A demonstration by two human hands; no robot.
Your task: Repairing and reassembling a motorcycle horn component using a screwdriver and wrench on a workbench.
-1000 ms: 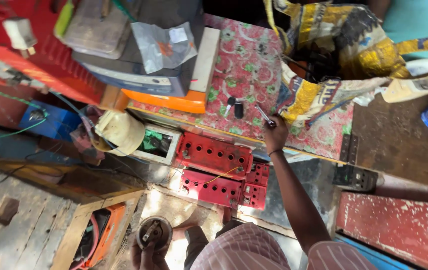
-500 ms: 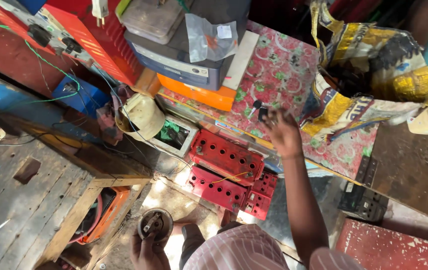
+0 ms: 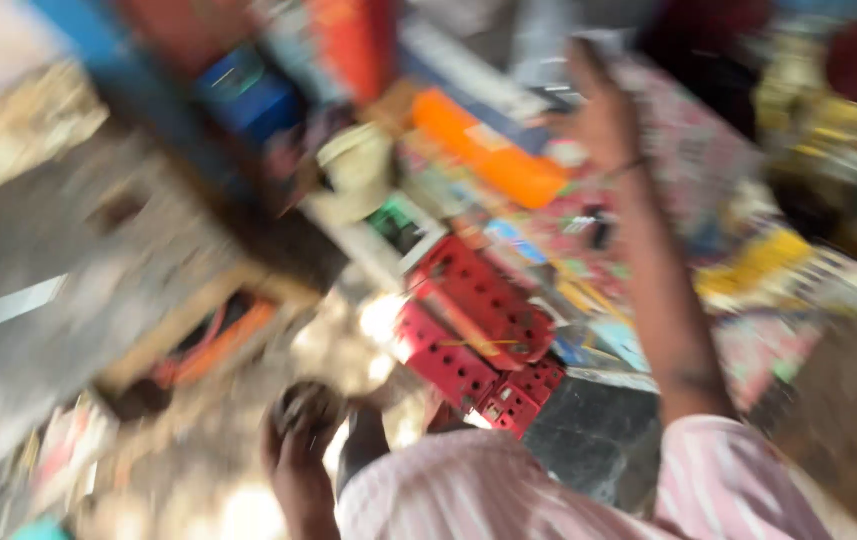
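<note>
Item 1: left hand (image 3: 296,462), low in the head view, close to the person's striped pink shirt (image 3: 508,495). The fingers are curled around a small round dark object (image 3: 306,405), which sits at the top of the fist; the picture is badly blurred, so its kind cannot be told

Item 2: right hand (image 3: 603,115), raised at the end of an outstretched arm, above a patterned red and pink cloth (image 3: 693,165). Blur hides the fingers, so whether they are apart, together or holding anything cannot be told. A thin band shows at the wrist

Item 3: 2 red perforated panels (image 3: 473,335), lying side by side at an angle, between the 2 arms and just in front of the shirt. Rows of small holes show on each

Item 4: orange block (image 3: 488,160), long and flat, just left of the right hand, at the near edge of the cloth

Item 5: pale rounded object (image 3: 356,170), left of the orange block, with a small green and white box (image 3: 403,225) just below it

Item 6: blue box (image 3: 246,92), upper left, well apart from both hands

Item 7: grey wooden boards (image 3: 68,300), filling the left side, with an orange-edged opening (image 3: 218,335) near the left hand
</note>
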